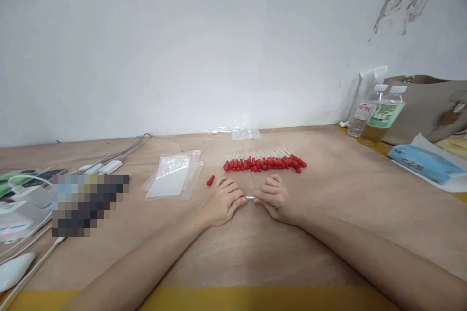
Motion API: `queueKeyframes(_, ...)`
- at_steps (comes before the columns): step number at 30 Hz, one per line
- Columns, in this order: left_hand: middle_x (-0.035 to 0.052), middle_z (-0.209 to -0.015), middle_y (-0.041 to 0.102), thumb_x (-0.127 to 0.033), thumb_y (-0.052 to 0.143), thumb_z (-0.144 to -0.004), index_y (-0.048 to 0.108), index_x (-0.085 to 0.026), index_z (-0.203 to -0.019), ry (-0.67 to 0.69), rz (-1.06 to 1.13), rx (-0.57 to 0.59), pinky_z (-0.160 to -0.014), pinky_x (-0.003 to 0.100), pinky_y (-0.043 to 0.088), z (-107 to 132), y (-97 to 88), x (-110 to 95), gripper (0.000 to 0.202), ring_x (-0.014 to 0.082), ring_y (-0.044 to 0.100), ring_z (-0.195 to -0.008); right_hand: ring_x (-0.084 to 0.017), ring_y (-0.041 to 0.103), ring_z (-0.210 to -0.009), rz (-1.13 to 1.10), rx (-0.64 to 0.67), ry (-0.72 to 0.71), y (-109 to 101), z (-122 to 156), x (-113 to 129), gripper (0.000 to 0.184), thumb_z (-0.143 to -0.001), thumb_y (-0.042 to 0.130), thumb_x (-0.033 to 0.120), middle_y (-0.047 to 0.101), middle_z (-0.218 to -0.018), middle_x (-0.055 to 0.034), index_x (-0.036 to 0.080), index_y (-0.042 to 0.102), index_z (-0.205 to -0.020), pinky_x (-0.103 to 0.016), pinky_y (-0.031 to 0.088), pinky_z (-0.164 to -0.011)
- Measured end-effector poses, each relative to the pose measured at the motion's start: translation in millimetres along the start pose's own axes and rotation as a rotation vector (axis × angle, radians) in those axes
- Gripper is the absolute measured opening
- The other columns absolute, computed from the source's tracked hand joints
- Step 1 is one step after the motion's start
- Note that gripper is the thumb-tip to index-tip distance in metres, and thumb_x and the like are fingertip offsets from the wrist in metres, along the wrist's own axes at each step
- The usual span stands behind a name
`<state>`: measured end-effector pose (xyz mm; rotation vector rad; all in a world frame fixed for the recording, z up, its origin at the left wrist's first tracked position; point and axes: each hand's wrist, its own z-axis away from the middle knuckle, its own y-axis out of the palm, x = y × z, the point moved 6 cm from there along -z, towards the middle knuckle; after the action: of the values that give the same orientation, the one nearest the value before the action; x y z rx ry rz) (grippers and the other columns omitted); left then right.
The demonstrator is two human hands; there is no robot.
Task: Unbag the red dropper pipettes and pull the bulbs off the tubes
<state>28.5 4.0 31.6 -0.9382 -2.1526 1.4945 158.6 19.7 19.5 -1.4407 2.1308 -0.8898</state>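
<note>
Between my hands lies a thin, clear dropper tube (250, 198), its middle showing and both ends covered by fingers. My left hand (226, 199) is closed on its left end, where a trace of red shows at the fingertips. Closed on the right end is my right hand (274, 198). Just beyond my hands, a row of droppers (264, 163) with red rubber bulbs lies side by side, bulbs towards me and tubes pointing to the wall. One loose red rubber bulb (210, 181) rests left of my left hand.
Clear zip bags (171, 177) are piled on the left, and another bag (247, 134) lies by the wall. Cables, chargers and a white mouse (16, 271) occupy the far left. Bottles (383, 114), a tissue pack (426, 161) and a grey handbag (428, 107) stand at right.
</note>
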Motion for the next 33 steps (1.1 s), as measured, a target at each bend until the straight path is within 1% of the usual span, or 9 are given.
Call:
queueKeyframes(7, 0.0025, -0.078, 0.055, -0.028, 0.033, -0.090, 0.053, -0.018, -0.078, 0.017, 0.013, -0.009, -0.081, 0.034, 0.033, 4.4, -0.6, -5.4, 0.026, 0.0160, 0.046, -0.083, -0.012, 0.036, -0.067, 0.017, -0.040, -0.077, -9.2, 0.5, 7.3, 0.015, -0.084, 0.046, 0.019, 0.048, -0.059, -0.0002, 0.017, 0.061, -0.086, -0.030, 0.028, -0.069)
queueKeyframes(10, 0.0028, -0.077, 0.054, -0.028, 0.032, -0.090, 0.053, -0.018, -0.078, -0.024, 0.028, -0.028, -0.079, 0.033, 0.035, 11.5, -1.6, 2.7, 0.026, 0.0161, 0.047, -0.081, -0.013, 0.037, -0.066, 0.003, -0.051, -0.072, -15.4, 2.6, 2.4, 0.016, -0.084, 0.046, 0.019, 0.048, -0.059, -0.0003, 0.018, 0.062, -0.085, -0.031, 0.030, -0.069)
queueKeyframes(12, 0.0030, -0.076, 0.052, -0.028, 0.031, -0.090, 0.054, -0.018, -0.077, -0.139, 0.049, -0.104, -0.075, 0.031, 0.038, 17.5, -9.2, 21.4, 0.028, 0.0158, 0.048, -0.077, -0.013, 0.038, -0.066, -0.003, -0.084, 0.005, -21.4, 4.3, -9.4, 0.017, -0.083, 0.046, 0.019, 0.049, -0.060, -0.0010, 0.018, 0.063, -0.087, -0.031, 0.031, -0.069)
queueKeyframes(16, 0.0043, -0.083, 0.052, -0.029, 0.034, -0.088, 0.057, -0.019, -0.090, -0.477, 0.076, -0.383, -0.075, 0.030, 0.042, 32.7, -36.5, 75.5, 0.025, 0.0170, 0.051, -0.082, -0.015, 0.043, -0.068, 0.011, -0.111, 0.279, -25.2, 6.8, -38.8, 0.026, -0.085, 0.042, 0.019, 0.054, -0.068, -0.0040, 0.016, 0.060, -0.102, -0.031, 0.033, -0.066)
queueKeyframes(18, 0.0056, -0.088, 0.052, -0.027, 0.035, -0.086, 0.057, -0.018, -0.097, -0.619, 0.080, -0.425, -0.078, 0.031, 0.042, 37.9, -41.3, 97.2, 0.026, 0.0177, 0.052, -0.085, -0.015, 0.045, -0.070, 0.022, -0.074, 0.355, -20.1, 5.9, -44.5, 0.027, -0.084, 0.040, 0.017, 0.056, -0.072, -0.0049, 0.016, 0.059, -0.103, -0.031, 0.033, -0.067)
queueKeyframes(20, 0.0066, -0.090, 0.053, -0.024, 0.036, -0.084, 0.055, -0.016, -0.103, -0.735, 0.091, -0.387, -0.077, 0.032, 0.043, 40.4, -37.1, 111.8, 0.028, 0.0177, 0.053, -0.083, -0.016, 0.047, -0.073, 0.038, -0.037, 0.398, -13.6, 3.9, -45.8, 0.025, -0.083, 0.040, 0.016, 0.059, -0.076, -0.0049, 0.017, 0.059, -0.097, -0.031, 0.032, -0.069)
queueKeyframes(23, 0.0056, -0.088, 0.056, -0.022, 0.040, -0.080, 0.050, -0.016, -0.110, -0.827, 0.117, -0.320, -0.072, 0.030, 0.045, 40.4, -25.2, 119.5, 0.032, 0.0171, 0.055, -0.078, -0.016, 0.049, -0.073, 0.071, -0.005, 0.428, -5.2, 1.2, -45.5, 0.017, -0.080, 0.040, 0.015, 0.060, -0.076, -0.0035, 0.017, 0.057, -0.085, -0.029, 0.031, -0.069)
queueKeyframes(28, 0.0028, -0.080, 0.060, -0.025, 0.050, -0.073, 0.049, -0.016, -0.109, -0.883, 0.102, -0.271, -0.069, 0.028, 0.044, 37.5, -17.0, 115.6, 0.037, 0.0158, 0.056, -0.070, -0.016, 0.051, -0.075, 0.100, 0.033, 0.422, 6.1, -0.3, -45.4, 0.015, -0.078, 0.040, 0.012, 0.061, -0.075, -0.0026, 0.018, 0.054, -0.076, -0.029, 0.029, -0.070)
queueKeyframes(33, 0.0027, -0.074, 0.062, -0.033, 0.047, -0.077, 0.055, -0.016, -0.100, -0.884, 0.113, -0.274, -0.067, 0.028, 0.044, 38.3, -18.6, 114.6, 0.030, 0.0160, 0.057, -0.066, -0.016, 0.051, -0.075, 0.159, 0.081, 0.435, 13.8, -4.7, -44.8, 0.016, -0.077, 0.041, 0.010, 0.061, -0.075, -0.0033, 0.016, 0.055, -0.077, -0.028, 0.027, -0.069)
